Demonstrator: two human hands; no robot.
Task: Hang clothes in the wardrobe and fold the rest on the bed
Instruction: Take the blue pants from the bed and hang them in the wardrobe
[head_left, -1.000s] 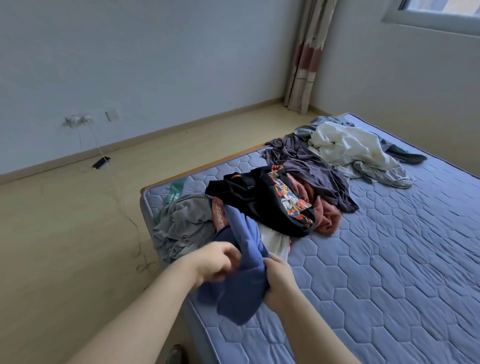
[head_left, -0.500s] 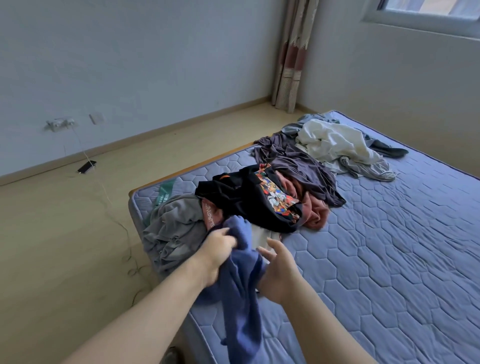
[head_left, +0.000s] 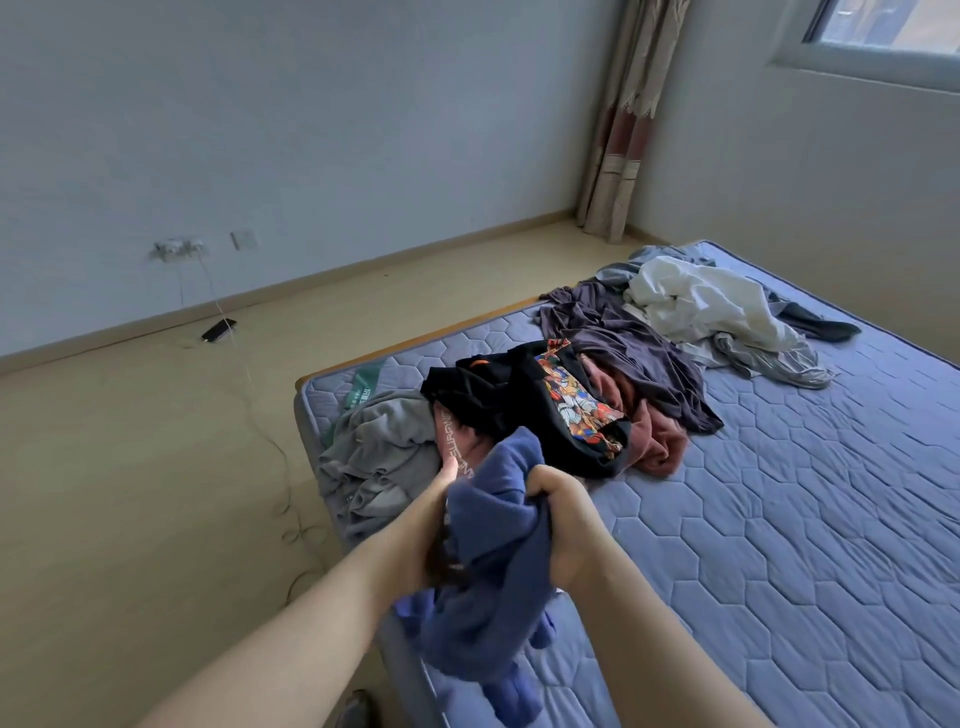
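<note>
A blue garment (head_left: 493, 566) hangs bunched above the near corner of the bed (head_left: 810, 545). My right hand (head_left: 558, 499) grips its upper edge in a fist. My left hand (head_left: 445, 480) is mostly hidden inside the cloth, only the thumb side showing. Behind them on the mattress lies a pile: a grey garment (head_left: 379, 452), a black garment with a colourful print (head_left: 530, 400), a rust-coloured one (head_left: 660, 436), a dark purple one (head_left: 623, 343) and a white one (head_left: 696, 301). No wardrobe is in view.
A phone (head_left: 218, 330) lies on the floor by the wall, its white cable running from a wall socket (head_left: 179, 249) across the floor. A curtain (head_left: 623, 130) hangs in the far corner. A window (head_left: 883, 26) is at the top right.
My right hand has closed on the blue garment's upper edge. My left hand has slid inside the cloth. The garment is lifted higher, off the pile.
</note>
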